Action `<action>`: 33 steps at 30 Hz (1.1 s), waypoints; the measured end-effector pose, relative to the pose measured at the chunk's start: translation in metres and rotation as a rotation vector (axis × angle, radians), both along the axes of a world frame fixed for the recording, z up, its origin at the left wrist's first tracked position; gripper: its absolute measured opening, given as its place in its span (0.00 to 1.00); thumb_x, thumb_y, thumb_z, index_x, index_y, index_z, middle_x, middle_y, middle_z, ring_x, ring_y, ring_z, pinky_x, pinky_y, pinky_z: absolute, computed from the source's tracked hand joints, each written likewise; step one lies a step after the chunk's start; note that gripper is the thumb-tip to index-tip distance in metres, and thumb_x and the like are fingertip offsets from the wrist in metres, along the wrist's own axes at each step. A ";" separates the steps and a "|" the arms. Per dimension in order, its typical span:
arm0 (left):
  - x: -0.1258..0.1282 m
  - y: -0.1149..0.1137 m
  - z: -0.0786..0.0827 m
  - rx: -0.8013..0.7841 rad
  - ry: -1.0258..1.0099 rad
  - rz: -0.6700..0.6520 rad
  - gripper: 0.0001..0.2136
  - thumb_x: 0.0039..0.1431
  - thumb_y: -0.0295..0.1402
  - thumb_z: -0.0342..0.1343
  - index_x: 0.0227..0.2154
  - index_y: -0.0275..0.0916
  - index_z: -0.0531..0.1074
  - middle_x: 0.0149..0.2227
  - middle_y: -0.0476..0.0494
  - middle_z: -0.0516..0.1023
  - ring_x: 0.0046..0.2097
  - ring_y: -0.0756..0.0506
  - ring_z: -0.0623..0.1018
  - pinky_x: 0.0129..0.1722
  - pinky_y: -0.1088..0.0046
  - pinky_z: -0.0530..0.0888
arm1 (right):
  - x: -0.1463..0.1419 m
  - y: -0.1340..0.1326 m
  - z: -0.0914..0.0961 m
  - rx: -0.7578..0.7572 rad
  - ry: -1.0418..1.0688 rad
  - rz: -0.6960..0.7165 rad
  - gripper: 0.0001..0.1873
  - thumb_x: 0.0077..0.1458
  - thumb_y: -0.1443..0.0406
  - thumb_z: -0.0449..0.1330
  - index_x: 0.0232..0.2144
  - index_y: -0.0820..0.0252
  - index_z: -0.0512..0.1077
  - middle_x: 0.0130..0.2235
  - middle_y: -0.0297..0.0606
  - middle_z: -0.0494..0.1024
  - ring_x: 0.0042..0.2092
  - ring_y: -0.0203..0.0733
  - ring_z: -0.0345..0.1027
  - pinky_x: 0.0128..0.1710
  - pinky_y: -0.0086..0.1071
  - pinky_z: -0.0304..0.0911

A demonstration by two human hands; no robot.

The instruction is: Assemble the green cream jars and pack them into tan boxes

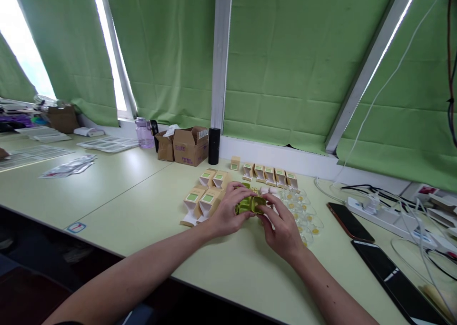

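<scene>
Between my two hands, above the pale table, is a small olive-green plastic case (257, 204) with hollow compartments. My left hand (230, 210) grips its left side, fingers over the top and thumb below. On the right end, my right hand (282, 227) pinches it with thumb and fingers; part of the case is hidden by the fingers. Left of my left hand stand several small kraft paper boxes (192, 202) with green labels and opened flaps. Beyond and right of my right hand lie several clear plastic pieces with yellow centres (309, 218). A few whitish pieces (268, 190) sit just behind the hands.
More small kraft boxes (270, 176) form a row at the back. Cardboard cartons (191, 146), a black cylinder (214, 146) and a purple bottle (144, 133) stand behind. Two dark phone-like devices (350, 221) and a cabled power strip (389, 224) lie right. Printed sheets (109, 144) lie left.
</scene>
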State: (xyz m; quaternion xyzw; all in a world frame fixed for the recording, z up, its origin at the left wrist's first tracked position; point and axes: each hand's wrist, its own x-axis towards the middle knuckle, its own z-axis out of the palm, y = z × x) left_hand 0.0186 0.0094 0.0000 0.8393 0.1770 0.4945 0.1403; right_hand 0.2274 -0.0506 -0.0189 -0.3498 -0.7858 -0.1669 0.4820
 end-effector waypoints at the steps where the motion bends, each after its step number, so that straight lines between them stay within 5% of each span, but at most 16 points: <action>1: 0.000 0.000 0.000 -0.001 -0.002 -0.001 0.22 0.60 0.31 0.70 0.57 0.41 0.76 0.51 0.36 0.81 0.60 0.33 0.70 0.61 0.44 0.72 | 0.000 0.000 0.000 0.000 -0.004 0.003 0.18 0.67 0.73 0.58 0.56 0.55 0.73 0.58 0.55 0.75 0.59 0.57 0.74 0.52 0.53 0.78; 13: -0.001 0.000 0.000 0.007 0.000 0.002 0.22 0.60 0.31 0.70 0.57 0.41 0.76 0.51 0.35 0.81 0.59 0.33 0.70 0.60 0.44 0.72 | -0.002 0.001 0.002 -0.004 -0.009 0.011 0.17 0.68 0.73 0.55 0.54 0.56 0.74 0.59 0.55 0.74 0.60 0.57 0.74 0.53 0.53 0.78; 19: -0.001 -0.001 0.001 0.017 0.005 -0.001 0.25 0.62 0.34 0.67 0.61 0.41 0.73 0.53 0.34 0.81 0.60 0.32 0.69 0.60 0.43 0.72 | -0.004 -0.001 0.001 -0.083 0.150 0.045 0.14 0.69 0.68 0.58 0.55 0.55 0.72 0.58 0.52 0.78 0.61 0.56 0.74 0.56 0.51 0.77; 24: -0.002 -0.007 0.005 0.066 0.036 0.040 0.28 0.62 0.28 0.63 0.64 0.43 0.68 0.60 0.35 0.77 0.61 0.32 0.68 0.62 0.43 0.71 | -0.005 0.000 0.002 -0.272 0.467 0.072 0.10 0.70 0.59 0.59 0.49 0.56 0.74 0.49 0.47 0.82 0.46 0.48 0.80 0.44 0.41 0.79; 28: -0.001 -0.010 0.005 0.175 0.102 0.057 0.28 0.61 0.23 0.60 0.64 0.44 0.66 0.62 0.35 0.74 0.63 0.32 0.66 0.64 0.42 0.68 | -0.005 -0.001 0.005 -0.469 0.643 0.115 0.16 0.71 0.50 0.59 0.40 0.57 0.73 0.34 0.38 0.80 0.34 0.42 0.76 0.34 0.34 0.74; 33: 0.001 -0.013 0.001 0.187 0.202 0.107 0.27 0.64 0.24 0.60 0.64 0.47 0.67 0.63 0.35 0.71 0.65 0.32 0.65 0.64 0.44 0.69 | -0.008 -0.005 0.008 -0.579 0.695 0.121 0.24 0.70 0.44 0.57 0.34 0.56 0.71 0.27 0.34 0.77 0.27 0.40 0.71 0.28 0.32 0.68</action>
